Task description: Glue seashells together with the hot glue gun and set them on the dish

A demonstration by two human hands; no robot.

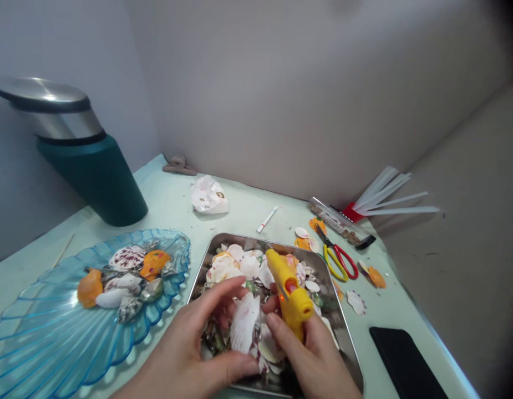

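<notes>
My left hand (198,332) curves its thumb and fingers around a white ribbed seashell (245,323), held over the metal tray (351,346). In my right hand (310,354) is a yellow glue gun (290,293) with a small red light glowing on its side. Its nozzle points away from me, over the tray. Beneath both hands, the tray holds a heap of mixed shells (229,263), white, speckled and greenish. My hands cover part of this heap.
A blue shell-shaped dish (52,321) with several shells stands left, before a green bottle (102,177). To the right are scissors (337,257), a clear case (341,221), glue sticks (385,191), loose shells (356,302) and a black phone (408,363). A crumpled wrapper (208,195) lies behind.
</notes>
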